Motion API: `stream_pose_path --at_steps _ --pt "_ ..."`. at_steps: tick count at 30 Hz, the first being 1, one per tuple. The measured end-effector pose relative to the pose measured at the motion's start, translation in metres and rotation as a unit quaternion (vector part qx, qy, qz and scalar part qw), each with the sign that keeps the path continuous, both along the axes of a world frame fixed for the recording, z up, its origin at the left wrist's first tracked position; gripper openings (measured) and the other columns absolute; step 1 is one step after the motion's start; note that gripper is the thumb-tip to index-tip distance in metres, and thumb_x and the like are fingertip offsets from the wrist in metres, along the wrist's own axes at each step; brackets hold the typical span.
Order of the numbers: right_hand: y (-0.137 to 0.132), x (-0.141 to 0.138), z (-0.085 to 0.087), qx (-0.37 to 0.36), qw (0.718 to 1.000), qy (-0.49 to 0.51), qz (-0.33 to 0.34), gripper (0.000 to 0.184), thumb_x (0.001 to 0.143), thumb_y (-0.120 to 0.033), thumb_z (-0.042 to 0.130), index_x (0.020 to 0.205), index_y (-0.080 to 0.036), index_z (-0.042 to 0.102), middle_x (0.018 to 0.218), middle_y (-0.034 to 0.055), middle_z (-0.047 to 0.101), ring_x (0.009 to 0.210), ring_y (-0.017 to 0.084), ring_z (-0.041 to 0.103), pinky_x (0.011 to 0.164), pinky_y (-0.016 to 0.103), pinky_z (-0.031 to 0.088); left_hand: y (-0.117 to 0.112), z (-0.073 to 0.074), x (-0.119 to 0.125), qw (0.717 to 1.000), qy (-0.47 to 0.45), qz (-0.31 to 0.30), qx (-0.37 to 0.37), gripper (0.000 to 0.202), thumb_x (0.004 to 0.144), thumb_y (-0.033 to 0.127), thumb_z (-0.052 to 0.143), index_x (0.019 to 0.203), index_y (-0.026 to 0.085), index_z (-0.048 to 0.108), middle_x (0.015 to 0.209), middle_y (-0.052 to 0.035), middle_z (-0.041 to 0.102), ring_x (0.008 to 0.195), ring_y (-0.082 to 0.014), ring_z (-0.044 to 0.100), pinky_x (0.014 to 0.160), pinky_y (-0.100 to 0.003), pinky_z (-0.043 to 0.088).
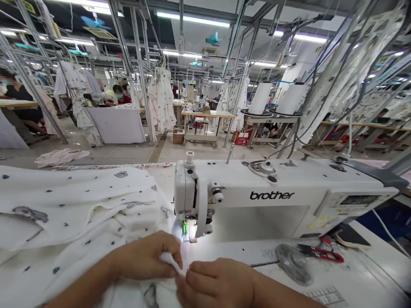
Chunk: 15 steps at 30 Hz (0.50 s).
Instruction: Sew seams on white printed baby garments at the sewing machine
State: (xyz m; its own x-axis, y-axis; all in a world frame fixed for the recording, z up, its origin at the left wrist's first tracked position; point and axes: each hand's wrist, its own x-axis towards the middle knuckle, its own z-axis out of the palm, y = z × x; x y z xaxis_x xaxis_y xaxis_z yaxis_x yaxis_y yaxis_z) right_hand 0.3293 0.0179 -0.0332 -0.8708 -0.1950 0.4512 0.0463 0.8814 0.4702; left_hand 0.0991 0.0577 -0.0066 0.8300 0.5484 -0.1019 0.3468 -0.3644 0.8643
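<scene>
Closest to me are my left hand (144,256) and my right hand (216,284), almost touching over a white printed cloth (80,214). My left fingers (170,252) curl down and pinch a small raised fold (168,261) of it, while my right fingers (195,273) close in narrowly against the same fold from the other side; my hands hide the tips, so I can't quite tell which fingers do the gripping. The cloth, dotted with small dark marks and grey animal shapes, spreads in loose heaps across the near left and runs under both hands, just in front of the presser foot (185,227) of a white Brother sewing machine (269,201). Bright light falls on that spot. To the right of my right hand, on the white table top (362,265), lie a round translucent disc (293,264) and red-handled snips (321,254). Far beyond the machine stand two tall white rolls (276,98), garments on metal racks (163,100), and co-workers (120,95) at a table on the far left.
</scene>
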Motion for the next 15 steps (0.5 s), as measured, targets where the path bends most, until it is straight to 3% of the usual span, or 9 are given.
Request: stream_pose_path --at_steps 3,7,10,15 --pt "0.006 0.002 -0.009 -0.107 0.992 0.011 -0.059 0.021 0.097 -0.015 0.049 0.096 -0.008 0.069 0.097 0.0093 0.068 0.077 0.017 0.058 0.075 0.031 0.048 0.009 0.014 0.009 0.986 0.089 0.017 0.142 0.018 0.075 0.013 0.062 0.087 0.023 0.07 0.095 -0.0003 0.067 0.097 -0.0198 0.06 0.092 -0.029 0.043" --pt "0.013 0.003 -0.015 -0.3 0.945 -0.006 -0.129 0.012 0.097 -0.014 0.051 0.097 -0.015 0.063 0.091 0.0015 0.069 0.077 0.015 0.055 0.075 0.028 0.043 0.018 0.021 0.022 0.936 0.164 0.061 0.305 0.022 0.072 0.0 0.05 0.073 0.02 0.06 0.077 0.0006 0.064 0.077 -0.018 0.059 0.092 -0.037 0.04" --pt "0.014 0.004 -0.019 -0.362 0.923 -0.018 -0.127 0.011 0.093 -0.01 0.054 0.095 -0.019 0.062 0.094 -0.0035 0.07 0.078 0.013 0.054 0.078 0.026 0.041 0.015 0.013 0.024 0.926 0.166 0.077 0.33 0.025 0.072 -0.003 0.046 0.074 0.019 0.057 0.074 0.0004 0.062 0.074 -0.0182 0.056 0.088 -0.039 0.041" --pt "0.013 0.006 -0.021 -0.359 0.923 -0.017 -0.137 0.006 0.097 -0.017 0.056 0.098 -0.021 0.061 0.104 -0.0073 0.069 0.08 0.012 0.052 0.077 0.027 0.04 -0.001 0.005 0.01 0.928 0.127 0.109 0.332 0.025 0.076 0.001 0.047 0.086 0.022 0.057 0.093 -0.0012 0.065 0.092 -0.0212 0.058 0.087 -0.036 0.044"
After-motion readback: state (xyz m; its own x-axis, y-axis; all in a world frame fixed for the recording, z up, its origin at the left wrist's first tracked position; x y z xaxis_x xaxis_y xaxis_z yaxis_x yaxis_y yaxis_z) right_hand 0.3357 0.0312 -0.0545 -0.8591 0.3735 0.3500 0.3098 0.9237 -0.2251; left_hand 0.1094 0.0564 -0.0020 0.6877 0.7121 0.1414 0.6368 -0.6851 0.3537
